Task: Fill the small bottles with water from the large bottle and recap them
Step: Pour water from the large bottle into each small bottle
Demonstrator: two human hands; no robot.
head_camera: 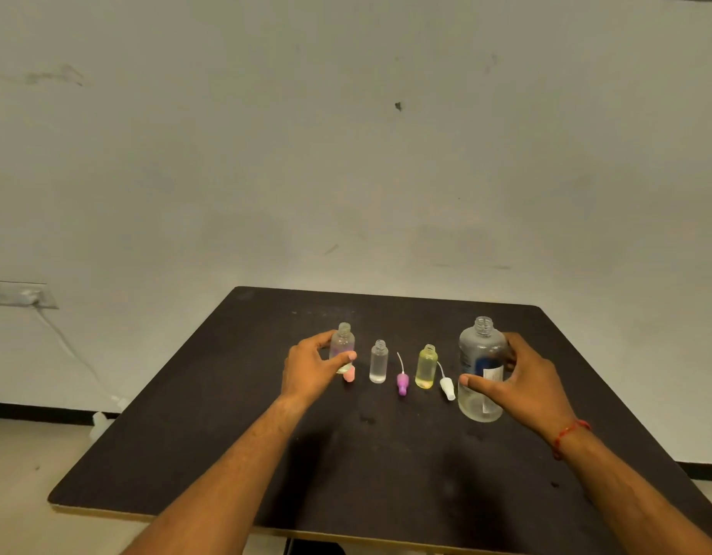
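Three small uncapped bottles stand in a row on the dark table (386, 474). My left hand (312, 370) wraps the leftmost pinkish bottle (342, 342), with a pink cap (348, 374) lying at its base. A clear bottle (378, 362) and a yellow bottle (426, 366) stand to its right. A purple pump cap (402, 384) and a white pump cap (447, 387) lie between them. My right hand (526, 382) grips the large clear uncapped bottle (481, 354) at the right, upright on the table.
The table's far edge (386, 296) lies close behind the bottles, against a pale wall. A wall socket with a white cable (22, 295) sits low at the left. The floor shows beyond the table's left edge.
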